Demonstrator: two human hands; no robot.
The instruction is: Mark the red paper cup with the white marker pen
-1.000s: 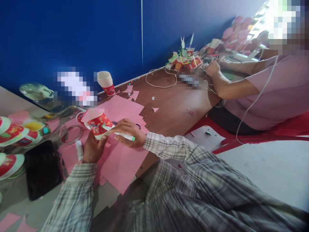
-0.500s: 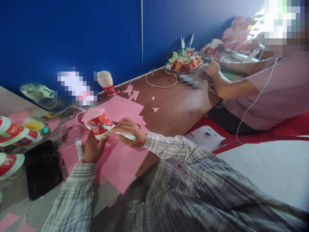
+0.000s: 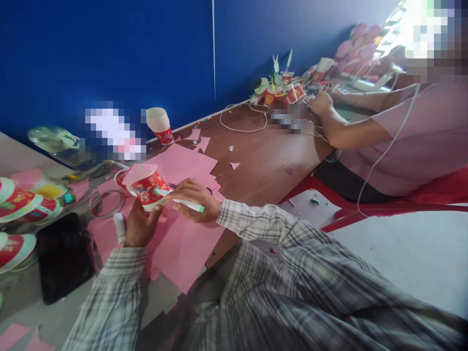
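My left hand (image 3: 142, 225) is closed around a red and white printed paper cup (image 3: 146, 189), tilted on its side above pink paper. Across the cup's far end lies a piece of pink paper (image 3: 138, 172). A white marker with a green end (image 3: 188, 204) sits in my right hand (image 3: 199, 199), its other end at the cup's lower side. Whether the tip touches the cup I cannot tell. Beside my left wrist lies a white cap-like piece (image 3: 119, 227). Partly hidden behind my right hand are dark-handled scissors (image 3: 173, 186).
Pink sheets (image 3: 190, 248) cover the table around my hands. A tape roll (image 3: 107, 203), a black tablet-like slab (image 3: 65, 258) and decorated cups (image 3: 27, 204) lie left. A stacked cup (image 3: 160, 126) stands by the blue wall. At right, a co-worker (image 3: 409, 126) sits at the brown table (image 3: 256, 146).
Hardly anything differs. The whole view has shifted very slightly; both hands keep their hold on the cup and the marker.
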